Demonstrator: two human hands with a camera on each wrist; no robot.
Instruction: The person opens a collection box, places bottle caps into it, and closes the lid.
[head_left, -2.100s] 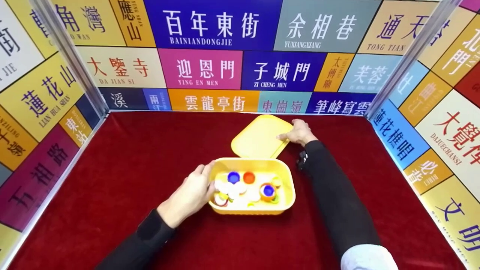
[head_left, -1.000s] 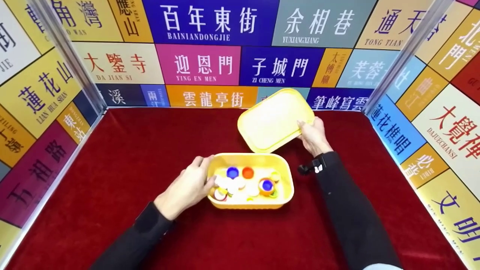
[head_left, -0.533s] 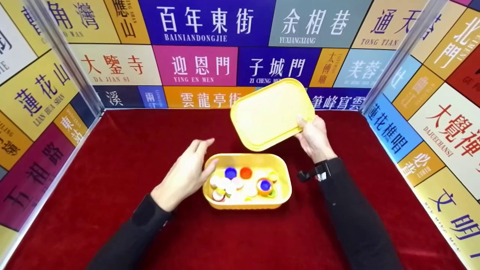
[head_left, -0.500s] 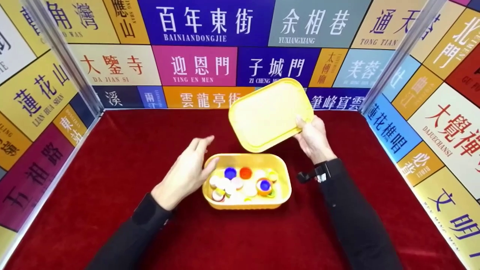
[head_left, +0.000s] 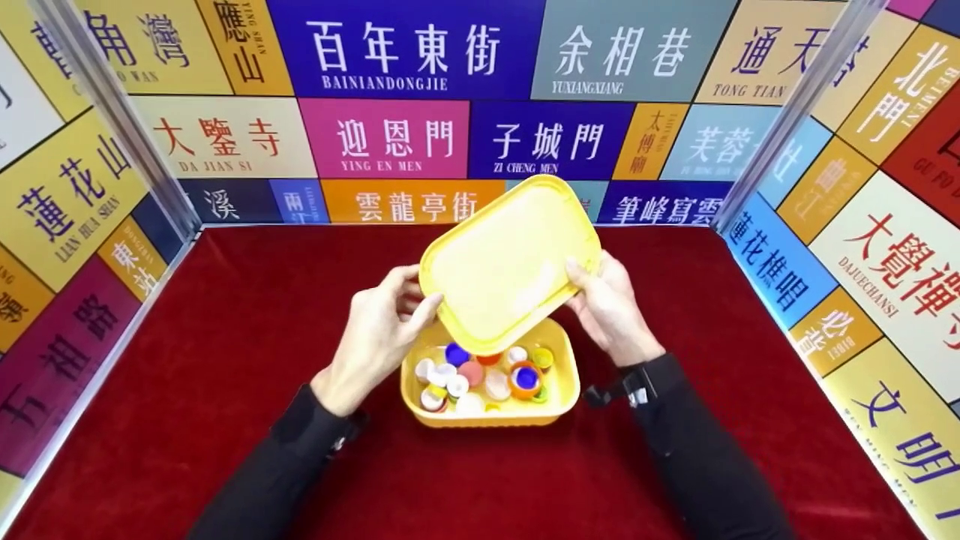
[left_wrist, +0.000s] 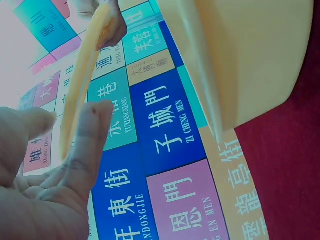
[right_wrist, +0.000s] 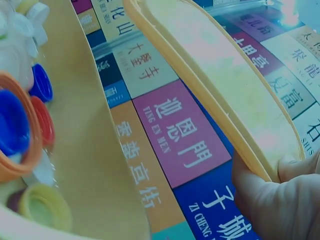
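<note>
My right hand pinches the lower right edge of a yellow plastic lid, thumb on its near face. The lid is held tilted above a yellow plastic box and overlaps its back rim in the head view. My left hand is at the lid's lower left edge. In the left wrist view its thumb and fingers stand either side of that edge, with a gap beside the thumb. Inside the box lie several bottle caps: white ones, a blue cap, and a blue one within an orange cap.
The box stands on a red cloth-covered table. Panels with printed street signs close off the back and both sides, joined by metal corner posts.
My right hand has lifted the lid from behind the box, then brought it lower and left over the box. My left hand has let go of the box and moved up to the lid's edge.
</note>
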